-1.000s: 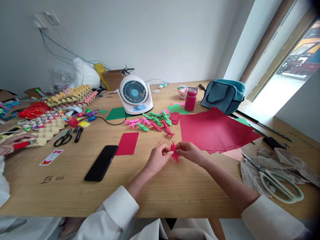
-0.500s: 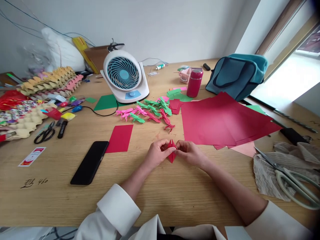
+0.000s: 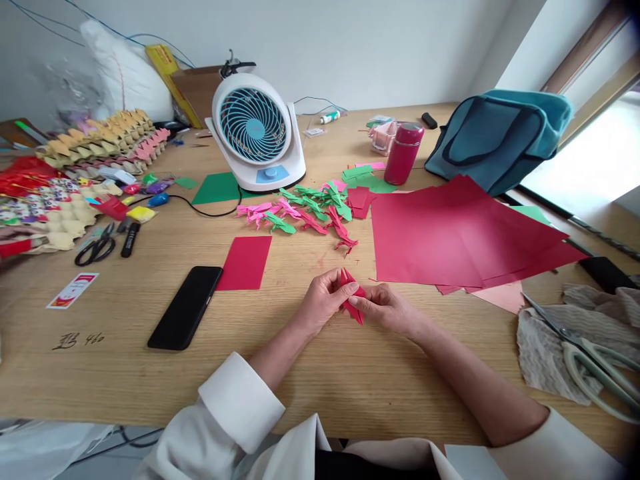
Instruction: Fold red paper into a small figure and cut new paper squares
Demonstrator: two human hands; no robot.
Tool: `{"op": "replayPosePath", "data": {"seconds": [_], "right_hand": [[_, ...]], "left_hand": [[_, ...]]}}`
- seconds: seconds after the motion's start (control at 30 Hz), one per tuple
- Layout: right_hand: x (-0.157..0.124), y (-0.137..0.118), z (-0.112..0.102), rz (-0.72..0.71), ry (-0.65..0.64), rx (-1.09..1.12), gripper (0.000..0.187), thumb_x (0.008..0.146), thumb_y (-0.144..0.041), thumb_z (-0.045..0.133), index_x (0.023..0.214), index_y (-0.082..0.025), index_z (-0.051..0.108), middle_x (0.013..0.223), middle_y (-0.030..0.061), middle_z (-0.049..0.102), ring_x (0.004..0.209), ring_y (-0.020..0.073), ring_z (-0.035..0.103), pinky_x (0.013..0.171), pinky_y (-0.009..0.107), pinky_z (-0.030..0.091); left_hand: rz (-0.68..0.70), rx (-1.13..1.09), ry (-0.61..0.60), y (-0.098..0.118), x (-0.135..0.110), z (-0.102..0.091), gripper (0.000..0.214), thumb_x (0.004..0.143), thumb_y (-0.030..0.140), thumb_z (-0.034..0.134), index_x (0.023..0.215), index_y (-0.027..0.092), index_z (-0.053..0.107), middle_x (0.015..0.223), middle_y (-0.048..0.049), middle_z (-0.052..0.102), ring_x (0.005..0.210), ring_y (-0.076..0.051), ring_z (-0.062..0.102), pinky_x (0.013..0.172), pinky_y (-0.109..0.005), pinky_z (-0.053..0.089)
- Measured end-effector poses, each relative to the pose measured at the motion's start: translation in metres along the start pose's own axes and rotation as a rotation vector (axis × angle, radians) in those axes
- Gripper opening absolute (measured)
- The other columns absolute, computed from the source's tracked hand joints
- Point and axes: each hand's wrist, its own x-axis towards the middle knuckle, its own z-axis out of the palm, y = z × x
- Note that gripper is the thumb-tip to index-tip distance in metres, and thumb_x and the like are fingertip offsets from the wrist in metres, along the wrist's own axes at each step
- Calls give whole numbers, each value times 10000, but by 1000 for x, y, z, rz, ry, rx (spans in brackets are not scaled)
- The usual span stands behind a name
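A small folded piece of red paper (image 3: 356,312), pointed at both ends and slit at its far tip, is held tilted just above the table. My left hand (image 3: 327,300) pinches its left side, thumb lying across the front. From the right, my right hand (image 3: 383,307) grips the same folded paper between thumb and bent fingers. Beyond my hands lies a pile of folded paper figures (image 3: 310,208) in green, pink and red. To the left, a red paper rectangle (image 3: 246,263) rests flat beside a black phone (image 3: 185,308).
Large red sheets (image 3: 425,233) spread to the right, near big scissors (image 3: 575,340) on a crumpled cloth (image 3: 543,347). Behind stand a fan (image 3: 270,175), a red flask (image 3: 404,155) and a blue bag (image 3: 480,143). Small black scissors (image 3: 95,248) and egg trays (image 3: 75,213) occupy the left.
The folded red paper has turned from upright to slanting, its near tip now towards the right. Both hands still hold it. The camera view has shifted slightly.
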Motion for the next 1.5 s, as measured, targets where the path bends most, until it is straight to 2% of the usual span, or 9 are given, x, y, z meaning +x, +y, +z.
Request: {"op": "replayPosePath", "data": {"seconds": [0.3, 0.4, 0.5, 0.67, 0.9, 1.0, 1.13, 1.27, 1.5], "right_hand": [[-2, 3, 2, 63, 8, 9, 490, 889, -587, 519, 781, -138, 683, 576, -38, 443, 515, 79, 320, 480, 231, 255], [-2, 2, 2, 75, 3, -5, 451, 890, -554, 538, 785, -142, 689, 577, -40, 463, 507, 76, 333, 476, 227, 267], [-2, 1, 2, 49, -7, -8, 440, 902, -535, 531, 782, -145, 695, 643, -7, 566, 549, 89, 415, 510, 225, 324], [-3, 1, 2, 33, -38, -16, 431, 913, -522, 524, 776, -152, 697, 681, 24, 624, 610, 124, 505, 564, 246, 384], [-3, 2, 1, -19, -69, -77, 436, 919, -513, 525, 729, -154, 684, 685, 19, 589, 600, 120, 474, 554, 249, 363], [-3, 3, 1, -4, -31, -66, 449, 920, -537, 511, 722, -158, 647, 651, -6, 537, 580, 110, 422, 552, 248, 334], [-4, -1, 3, 1, -10, -52, 448, 934, -550, 474, 744, -166, 608, 643, -28, 464, 580, 104, 366, 549, 250, 297], [-4, -6, 6, 6, -18, -15, 456, 926, -555, 478, 679, -175, 529, 608, -49, 341, 553, 92, 279, 510, 245, 234], [-2, -6, 9, -41, 34, 5, 455, 901, -547, 523, 635, -178, 501, 639, -27, 406, 583, 99, 326, 515, 236, 257]], "left_hand": [[-9, -83, 1, -3, 0, 4, 322, 773, 415, 700, 699, 171, 504, 540, 67, 522, 395, -49, 453, 395, -172, 330], [35, -76, 47, -5, 2, 1, 333, 777, 410, 703, 683, 169, 495, 508, 79, 466, 408, -35, 382, 413, -170, 293], [55, -96, 95, -6, 4, -2, 359, 772, 418, 714, 671, 167, 479, 514, 82, 428, 434, -30, 324, 431, -173, 268], [46, -182, 185, -4, 7, -7, 364, 735, 411, 742, 676, 163, 482, 568, 78, 418, 469, -27, 319, 429, -161, 258], [18, -255, 258, 3, 10, -15, 393, 688, 427, 768, 694, 169, 472, 555, 89, 410, 455, -20, 301, 409, -140, 237], [9, -252, 222, 2, 9, -15, 401, 683, 433, 773, 689, 167, 473, 551, 88, 420, 450, -19, 300, 408, -143, 232], [-2, -180, 95, -1, 6, -11, 381, 721, 438, 745, 689, 164, 482, 556, 75, 447, 454, -28, 315, 422, -162, 231], [2, -48, -9, -2, 2, -7, 377, 741, 449, 725, 674, 164, 488, 563, 67, 452, 475, -39, 328, 453, -180, 256], [12, -21, -44, -2, 0, -5, 357, 771, 451, 711, 702, 157, 521, 606, 60, 470, 509, -48, 350, 498, -187, 303]]}}
